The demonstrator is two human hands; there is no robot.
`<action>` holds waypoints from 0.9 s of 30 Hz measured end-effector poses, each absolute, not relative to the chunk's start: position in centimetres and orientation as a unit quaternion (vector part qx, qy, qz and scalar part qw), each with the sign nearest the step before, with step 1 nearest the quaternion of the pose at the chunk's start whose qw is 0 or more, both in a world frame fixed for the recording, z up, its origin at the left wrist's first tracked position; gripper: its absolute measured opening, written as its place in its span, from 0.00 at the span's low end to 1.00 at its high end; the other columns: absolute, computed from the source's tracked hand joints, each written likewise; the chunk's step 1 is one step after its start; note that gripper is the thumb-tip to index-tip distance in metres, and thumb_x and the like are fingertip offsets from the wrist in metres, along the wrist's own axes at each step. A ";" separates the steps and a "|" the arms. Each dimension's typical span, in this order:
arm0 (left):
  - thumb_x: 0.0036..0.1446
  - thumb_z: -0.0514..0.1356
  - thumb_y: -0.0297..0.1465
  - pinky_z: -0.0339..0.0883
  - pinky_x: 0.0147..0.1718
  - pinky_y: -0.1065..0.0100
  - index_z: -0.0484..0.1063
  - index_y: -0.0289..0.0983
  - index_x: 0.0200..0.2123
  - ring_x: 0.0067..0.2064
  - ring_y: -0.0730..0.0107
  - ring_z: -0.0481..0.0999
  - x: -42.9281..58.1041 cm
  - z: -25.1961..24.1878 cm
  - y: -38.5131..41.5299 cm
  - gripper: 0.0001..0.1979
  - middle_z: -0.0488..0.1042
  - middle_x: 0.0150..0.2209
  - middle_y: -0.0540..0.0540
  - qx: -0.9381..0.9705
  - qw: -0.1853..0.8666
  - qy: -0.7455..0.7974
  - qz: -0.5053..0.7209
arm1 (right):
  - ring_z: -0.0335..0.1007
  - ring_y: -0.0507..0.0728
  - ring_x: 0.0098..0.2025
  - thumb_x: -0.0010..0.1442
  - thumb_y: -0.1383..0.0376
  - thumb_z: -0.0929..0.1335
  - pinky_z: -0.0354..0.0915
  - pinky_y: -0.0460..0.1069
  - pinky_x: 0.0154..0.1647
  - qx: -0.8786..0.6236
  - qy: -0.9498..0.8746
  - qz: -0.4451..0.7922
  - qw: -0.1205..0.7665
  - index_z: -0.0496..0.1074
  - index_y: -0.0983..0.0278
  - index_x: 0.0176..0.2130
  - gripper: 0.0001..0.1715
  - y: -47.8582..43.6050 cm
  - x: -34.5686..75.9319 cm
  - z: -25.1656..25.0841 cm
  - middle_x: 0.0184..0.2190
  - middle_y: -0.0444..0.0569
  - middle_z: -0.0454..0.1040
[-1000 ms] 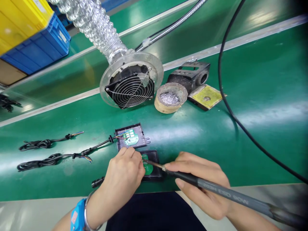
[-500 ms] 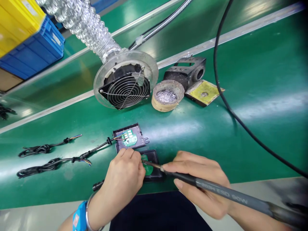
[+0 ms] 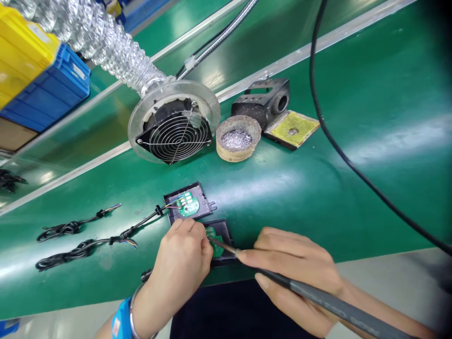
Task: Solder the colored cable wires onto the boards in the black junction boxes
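Observation:
My right hand grips a soldering iron like a pen. Its tip reaches a green circuit board set in the nearer black plastic housing, close to my left fingertips. My left hand is closed over the left side of that housing, fingers pinched; what they hold is hidden behind the knuckles. A piece of black cable pokes out beside my left wrist. Just behind lies a second black housing holding a circuit board with coloured wires from a black cable on it.
Two coiled black cables with bare coloured ends lie at left. A fume extractor fan hangs behind the housings. Beside it stand a bowl of solder scraps, an iron holder and a yellow sponge. A black cord crosses at right.
The view has shifted and tilted slightly. The back part of the soldering iron sits lower in the picture, while its tip stays at the board. My left hand keeps its place there.

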State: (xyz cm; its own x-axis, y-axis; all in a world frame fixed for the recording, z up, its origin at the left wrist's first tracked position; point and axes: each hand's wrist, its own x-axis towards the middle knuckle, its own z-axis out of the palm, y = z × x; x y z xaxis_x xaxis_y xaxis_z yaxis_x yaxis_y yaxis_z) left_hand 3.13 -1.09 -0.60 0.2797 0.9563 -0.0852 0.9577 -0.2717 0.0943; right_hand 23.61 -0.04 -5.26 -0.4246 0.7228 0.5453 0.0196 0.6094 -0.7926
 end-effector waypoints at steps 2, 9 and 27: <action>0.53 0.55 0.21 0.61 0.28 0.65 0.66 0.38 0.24 0.29 0.66 0.66 3.0 -0.6 -1.1 0.08 0.67 0.25 0.49 0.796 0.060 0.602 -0.013 | 0.67 0.53 0.26 0.52 0.75 0.64 0.66 0.50 0.24 -0.263 -0.742 0.370 0.494 0.73 0.67 0.45 0.21 -0.2 23.9 -4.9 0.27 0.49 0.71; 0.55 0.55 0.23 0.63 0.28 0.63 0.67 0.37 0.26 0.30 0.64 0.67 2.5 0.3 -1.4 0.07 0.67 0.26 0.48 0.791 0.086 0.605 -0.029 | 0.65 0.52 0.25 0.51 0.74 0.64 0.65 0.49 0.22 -0.306 -0.669 0.411 0.538 0.74 0.65 0.45 0.21 -0.9 24.4 -4.7 0.27 0.48 0.70; 0.63 0.51 0.24 0.73 0.35 0.62 0.68 0.35 0.33 0.37 0.64 0.72 1.8 -1.5 -3.3 0.08 0.70 0.37 0.45 0.810 0.098 0.577 0.026 | 0.66 0.52 0.27 0.52 0.75 0.64 0.67 0.49 0.24 -0.265 -0.700 0.426 0.509 0.73 0.68 0.44 0.20 -0.7 23.0 -6.0 0.28 0.50 0.71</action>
State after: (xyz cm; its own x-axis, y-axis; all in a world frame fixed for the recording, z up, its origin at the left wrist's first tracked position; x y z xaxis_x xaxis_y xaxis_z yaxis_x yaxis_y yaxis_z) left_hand 1.76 -3.26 -1.49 0.3318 0.9407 -0.0709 0.9306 -0.3141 0.1880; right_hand 22.98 -0.71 -6.04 -0.3420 0.8039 0.4865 -0.0619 0.4974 -0.8653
